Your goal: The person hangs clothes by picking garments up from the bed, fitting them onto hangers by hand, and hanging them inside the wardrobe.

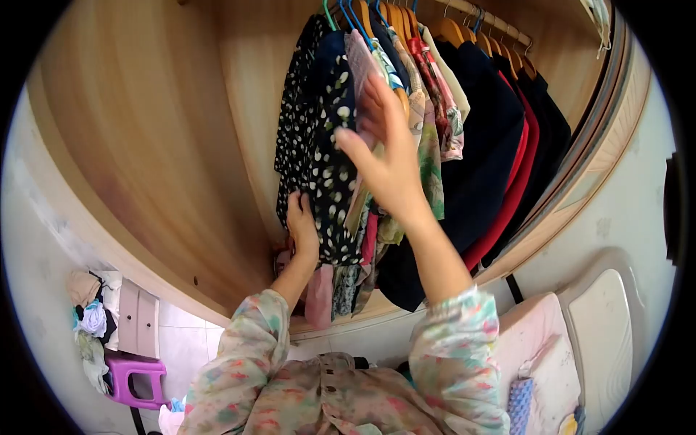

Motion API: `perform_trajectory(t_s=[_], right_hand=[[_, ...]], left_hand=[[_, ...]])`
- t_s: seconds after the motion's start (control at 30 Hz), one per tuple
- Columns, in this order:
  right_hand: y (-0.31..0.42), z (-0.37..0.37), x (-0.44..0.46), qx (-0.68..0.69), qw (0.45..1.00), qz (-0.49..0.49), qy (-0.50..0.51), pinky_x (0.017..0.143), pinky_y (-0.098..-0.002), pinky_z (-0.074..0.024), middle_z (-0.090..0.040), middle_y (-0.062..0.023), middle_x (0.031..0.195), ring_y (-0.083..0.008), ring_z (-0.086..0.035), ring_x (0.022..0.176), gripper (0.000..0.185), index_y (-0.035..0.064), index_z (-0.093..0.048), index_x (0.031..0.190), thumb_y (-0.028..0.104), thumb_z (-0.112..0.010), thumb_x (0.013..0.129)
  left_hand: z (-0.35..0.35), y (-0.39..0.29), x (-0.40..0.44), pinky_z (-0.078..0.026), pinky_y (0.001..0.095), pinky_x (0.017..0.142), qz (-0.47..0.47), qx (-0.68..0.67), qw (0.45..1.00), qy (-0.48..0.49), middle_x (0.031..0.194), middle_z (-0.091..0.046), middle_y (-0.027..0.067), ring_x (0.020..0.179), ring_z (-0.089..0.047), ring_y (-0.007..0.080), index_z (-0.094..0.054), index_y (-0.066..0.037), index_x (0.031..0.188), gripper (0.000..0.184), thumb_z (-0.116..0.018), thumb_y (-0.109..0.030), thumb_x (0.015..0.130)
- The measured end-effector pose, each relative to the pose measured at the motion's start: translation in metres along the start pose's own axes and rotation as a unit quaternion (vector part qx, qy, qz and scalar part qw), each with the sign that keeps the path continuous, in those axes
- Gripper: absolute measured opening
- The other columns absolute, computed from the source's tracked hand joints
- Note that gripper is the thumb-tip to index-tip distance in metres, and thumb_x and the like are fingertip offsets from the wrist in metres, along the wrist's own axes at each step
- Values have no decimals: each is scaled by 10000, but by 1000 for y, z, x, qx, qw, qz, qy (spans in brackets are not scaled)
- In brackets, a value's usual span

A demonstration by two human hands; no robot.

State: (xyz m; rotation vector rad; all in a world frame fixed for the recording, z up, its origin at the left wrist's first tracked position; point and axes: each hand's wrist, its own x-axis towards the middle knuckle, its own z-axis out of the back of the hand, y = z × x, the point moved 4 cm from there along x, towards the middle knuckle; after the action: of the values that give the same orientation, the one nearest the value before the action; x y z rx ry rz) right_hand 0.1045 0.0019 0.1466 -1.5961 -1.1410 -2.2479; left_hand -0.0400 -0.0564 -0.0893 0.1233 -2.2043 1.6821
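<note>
Now, by the wardrobe's front edge [181, 290], right hand [388, 141] fingers splay; left hand [303, 226], grip unclear, touches dotted garments [335, 170]; tugging could unhook them.

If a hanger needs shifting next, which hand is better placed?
Probably the right hand: it is raised and open, nearer the hangers. The left hand is lower, by the bottom part of the dark spotted clothes.

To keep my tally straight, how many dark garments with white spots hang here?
2: a small-spotted garment, farthest left, and a large-spotted garment just to its right, partly overlapping it. Others may be hidden.
</note>
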Motion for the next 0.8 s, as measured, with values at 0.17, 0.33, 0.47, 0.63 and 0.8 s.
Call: perform_trajectory(t_s=[0.17, 0.33, 0.47, 0.63, 0.8], right_hand=[[99, 55, -88, 107, 973, 172, 111, 653, -358, -500, -627, -157, 794, -289, -631, 738, 97, 22, -604, 881, 59, -591, 792], [171, 57, -125, 404, 893, 169, 103, 426, -307, -404, -618, -97, 718, -192, -560, 520, 184, 133, -556, 1018, 145, -624, 848], [188, 42, -137, 420, 895, 109, 101, 395, -244, -344, -592, -85, 671, -143, -495, 453, 202, 130, -570, 1010, 121, -650, 826], [202, 18, -156, 441, 884, 117, 102, 363, -247, -291, -543, -52, 613, -127, -426, 408, 190, 131, -577, 1008, 39, -596, 843], [215, 4, -168, 407, 906, 86, 71, 360, -250, -285, -525, -45, 595, -124, -413, 401, 185, 136, -575, 1020, 37, -567, 864]], left_hand=[[13, 44, -64, -384, 319, 908, 27, 108, 992, 63, 1160, -557, 158, 1070, -526, 276, -395, -17, 1252, 406, -503, -137, 880], [54, 119, -137, -397, 340, 889, 201, 284, 924, 161, 1136, -567, 149, 1062, -535, 299, -436, -9, 1200, 408, -547, -183, 848], [101, 246, -195, -418, 345, 870, 199, 371, 857, 296, 1135, -574, 135, 1057, -543, 287, -484, -7, 1166, 406, -565, -232, 837], [107, 270, -238, -465, 303, 777, 290, 225, 841, 397, 1157, -575, 96, 994, -564, 201, -504, -29, 1174, 417, -588, -256, 834], [114, 218, -256, -446, 270, 542, 394, 226, 775, 440, 1078, -586, 35, 789, -551, 117, -510, -87, 1184, 390, -576, -261, 842]])
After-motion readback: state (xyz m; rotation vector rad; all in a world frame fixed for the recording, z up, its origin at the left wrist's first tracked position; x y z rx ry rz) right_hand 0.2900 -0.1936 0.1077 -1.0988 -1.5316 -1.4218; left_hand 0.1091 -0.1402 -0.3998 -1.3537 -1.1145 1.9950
